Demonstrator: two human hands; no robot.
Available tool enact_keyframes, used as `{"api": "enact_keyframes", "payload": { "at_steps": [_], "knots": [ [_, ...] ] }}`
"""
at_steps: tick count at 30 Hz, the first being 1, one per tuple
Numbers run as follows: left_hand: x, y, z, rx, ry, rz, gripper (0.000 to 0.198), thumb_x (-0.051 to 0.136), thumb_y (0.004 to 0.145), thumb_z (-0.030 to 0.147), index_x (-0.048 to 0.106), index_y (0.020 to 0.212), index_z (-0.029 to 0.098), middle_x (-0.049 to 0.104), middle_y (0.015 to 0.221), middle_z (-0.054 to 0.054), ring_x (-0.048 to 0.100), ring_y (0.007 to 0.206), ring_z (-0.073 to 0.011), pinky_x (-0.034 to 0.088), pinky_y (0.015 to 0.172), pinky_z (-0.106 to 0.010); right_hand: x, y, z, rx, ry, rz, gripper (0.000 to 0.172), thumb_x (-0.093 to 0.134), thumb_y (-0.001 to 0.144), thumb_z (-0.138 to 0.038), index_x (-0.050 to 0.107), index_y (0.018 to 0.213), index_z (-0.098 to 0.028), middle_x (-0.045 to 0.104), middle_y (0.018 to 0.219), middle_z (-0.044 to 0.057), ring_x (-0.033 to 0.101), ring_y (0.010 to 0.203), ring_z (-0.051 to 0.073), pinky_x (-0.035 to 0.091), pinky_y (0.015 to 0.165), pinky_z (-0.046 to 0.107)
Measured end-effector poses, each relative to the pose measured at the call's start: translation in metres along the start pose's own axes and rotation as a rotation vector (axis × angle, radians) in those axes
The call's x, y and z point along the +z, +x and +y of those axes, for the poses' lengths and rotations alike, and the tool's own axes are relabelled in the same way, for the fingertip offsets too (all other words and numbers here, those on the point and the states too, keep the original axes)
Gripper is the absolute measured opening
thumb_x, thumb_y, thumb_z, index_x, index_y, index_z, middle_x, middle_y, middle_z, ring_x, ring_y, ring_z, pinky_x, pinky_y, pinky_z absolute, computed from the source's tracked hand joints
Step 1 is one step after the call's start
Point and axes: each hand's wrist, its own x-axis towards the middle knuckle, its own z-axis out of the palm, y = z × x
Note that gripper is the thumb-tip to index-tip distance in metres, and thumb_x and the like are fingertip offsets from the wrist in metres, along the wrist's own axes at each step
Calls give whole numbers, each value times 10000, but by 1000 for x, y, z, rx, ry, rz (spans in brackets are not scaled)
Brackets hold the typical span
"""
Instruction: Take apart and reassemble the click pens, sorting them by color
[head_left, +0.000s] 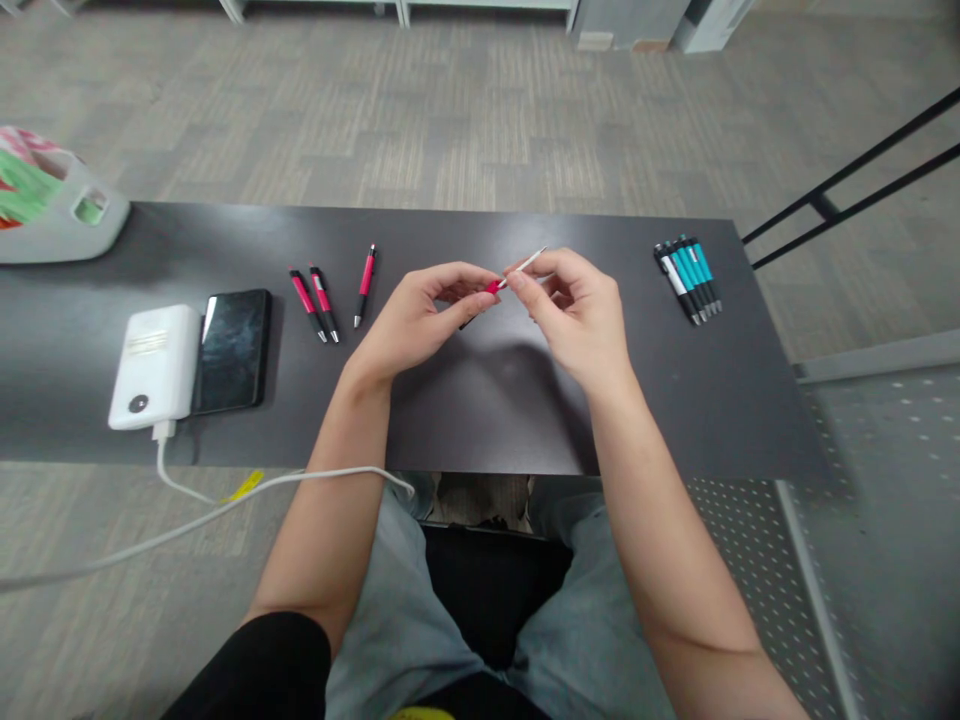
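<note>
Left fingers, right fingers tight on pen

Quick count: three red pens loose on the one dark table, plus one red pen piece and one white refill. The teal pens look like five, but they're bunched tight so I can't be sure. One power bank, one phone, one cable, one plastic bag.
</note>
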Motion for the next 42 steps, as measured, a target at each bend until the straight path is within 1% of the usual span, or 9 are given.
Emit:
{"api": "enact_keyframes", "payload": {
  "at_steps": [6, 9, 11, 14, 19, 22, 26, 32, 42],
  "knots": [
    [-21, -5, 2, -9, 33, 72, 607, 1083, 934, 829, 943, 1103, 263, 959, 1108, -105, 870, 1015, -291, 699, 931, -396, 7, 5, 19, 37, -236, -151, 255, 936, 1132, -533, 966, 1299, -342, 890, 1249, 84, 758, 881, 281, 706, 968, 512],
    [-32, -9, -3, -28, 79, 91, 476, 1084, 969, 708, 951, 1100, 271, 958, 1095, -99, 867, 1018, -295, 701, 941, -403, 18, 2, 26, 90, -450, -196, 294, 856, 1167, -398, 940, 1433, -307, 864, 1412, 143, 837, 1087, 352, 706, 1037, 539],
    [-36, -11, -8, -38, 112, 91, 367, 1071, 992, 605, 960, 1104, 273, 951, 1068, -89, 861, 997, -293, 703, 948, -410, 25, 0, 26, 121, -571, -215, 322, 814, 1187, -380, 918, 1481, -298, 831, 1501, 165, 844, 1235, 394, 706, 1023, 534],
    [-39, -13, -17, -38, 136, 89, 277, 1052, 994, 517, 973, 1107, 277, 945, 1035, -74, 853, 965, -286, 703, 948, -407, 29, 0, 25, 138, -643, -224, 241, 782, 1199, -384, 919, 1387, -318, 821, 1493, 149, 833, 1248, 394, 695, 962, 514],
    [-38, -13, -24, -5, 174, 84, 274, 1031, 1001, 547, 986, 1092, 292, 961, 1042, -76, 850, 952, -288, 698, 919, -399, 22, 6, 38, 142, -440, -168, 34, 883, 1097, -339, 865, 1105, -312, 887, 1270, 107, 807, 1045, 334, 681, 1017, 516],
    [-36, -13, -26, 1, 186, 84, 286, 1046, 987, 564, 993, 1076, 297, 959, 1029, -78, 836, 918, -285, 687, 898, -404, 15, 13, 49, 156, -177, -27, 198, 959, 1050, -479, 842, 1051, -319, 896, 1129, 61, 754, 899, 279, 689, 969, 495],
    [-33, -12, -30, 17, 193, 60, 236, 1040, 990, 529, 1015, 1092, 317, 942, 984, -67, 805, 868, -280, 670, 877, -412, 9, 22, 47, 157, 109, 154, 498, 1037, 952, -780, 844, 1085, -341, 880, 1068, 41, 753, 914, 263, 695, 853, 439],
    [-32, -11, -30, 27, 204, 29, 299, 1023, 999, 597, 1009, 1101, 316, 945, 1000, -76, 793, 875, -287, 643, 838, -403, 11, 24, 37, 165, 149, 144, 582, 1065, 891, -853, 834, 1063, -346, 866, 1048, 53, 753, 917, 267, 691, 793, 429],
    [-30, -15, -10, -87, 280, -39, 371, 897, 1033, 593, 1002, 1196, 277, 960, 1141, -94, 830, 1024, -309, 667, 1014, -443, 19, 20, 49, 158, 220, 92, 668, 1118, 815, -885, 845, 1080, -335, 871, 1029, 20, 615, 727, 196, 593, 644, 378]
  ]
}}
